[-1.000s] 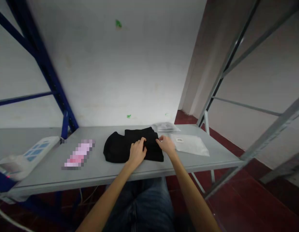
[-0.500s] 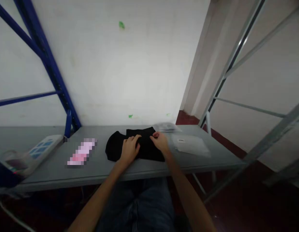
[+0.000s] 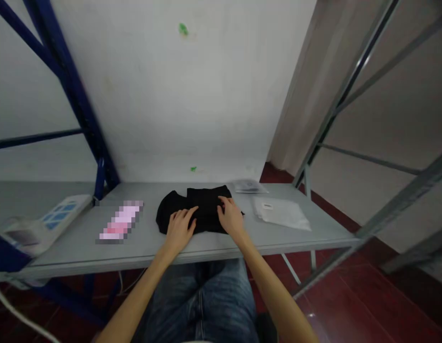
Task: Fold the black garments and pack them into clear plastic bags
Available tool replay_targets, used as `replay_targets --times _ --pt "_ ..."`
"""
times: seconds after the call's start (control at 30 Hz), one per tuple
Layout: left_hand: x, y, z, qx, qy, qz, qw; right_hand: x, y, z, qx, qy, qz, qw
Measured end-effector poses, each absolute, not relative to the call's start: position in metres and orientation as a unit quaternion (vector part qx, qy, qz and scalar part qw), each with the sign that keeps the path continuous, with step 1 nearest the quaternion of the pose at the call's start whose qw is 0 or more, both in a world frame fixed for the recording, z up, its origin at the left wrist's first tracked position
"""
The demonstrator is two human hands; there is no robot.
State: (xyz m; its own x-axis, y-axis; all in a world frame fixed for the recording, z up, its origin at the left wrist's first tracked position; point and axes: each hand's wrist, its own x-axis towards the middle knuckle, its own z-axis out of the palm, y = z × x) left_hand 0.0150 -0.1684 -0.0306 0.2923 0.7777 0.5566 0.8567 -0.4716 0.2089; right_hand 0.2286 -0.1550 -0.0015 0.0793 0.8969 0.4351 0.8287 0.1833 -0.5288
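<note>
A folded black garment (image 3: 206, 212) lies flat on the grey table in front of me; its exact kind does not show. At its left side, a rounded part bulges out. My left hand (image 3: 180, 231) rests on the near left part of the cloth with fingers spread. On the right part lies my right hand (image 3: 231, 218), its fingers apart and touching the fabric. Between the two hands the black cloth looks fairly smooth.
To the right are clear plastic bags (image 3: 283, 213) with a small white label, and another flat packet (image 3: 249, 186) sits behind. A pixelated pink item (image 3: 121, 221) and a white box (image 3: 65, 216) are at left. Blue and grey metal posts flank the table (image 3: 214, 252).
My right hand has gone from pinching the garment's right side to lying on it with parted fingers. My left hand has slid slightly left and nearer to me.
</note>
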Motion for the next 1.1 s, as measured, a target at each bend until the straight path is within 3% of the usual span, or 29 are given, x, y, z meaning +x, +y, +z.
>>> replay_targets --times 0.27,0.43,0.63,0.87,1.1 --pt "0.011 -0.167 -0.034 -0.784 -0.508 -0.346 0.087 0.366 -0.19 -0.002 -0.728 -0.645 -0.042 0.229" --pt "0.012 -0.169 -0.036 -0.792 -0.492 -0.344 0.115 0.425 -0.193 -0.006 -0.702 -0.673 0.047 0.229" --pt "0.012 -0.171 -0.036 -0.785 -0.485 -0.363 0.131 0.434 -0.193 -0.006 -0.706 -0.671 0.064 0.218" --pt "0.016 -0.179 -0.023 -0.76 -0.423 -0.483 0.107 0.373 -0.202 0.02 -0.573 -0.691 -0.165 0.409" --pt "0.016 -0.187 -0.02 -0.781 -0.321 -0.53 0.082 0.23 -0.203 0.02 -0.368 -0.831 -0.183 0.375"
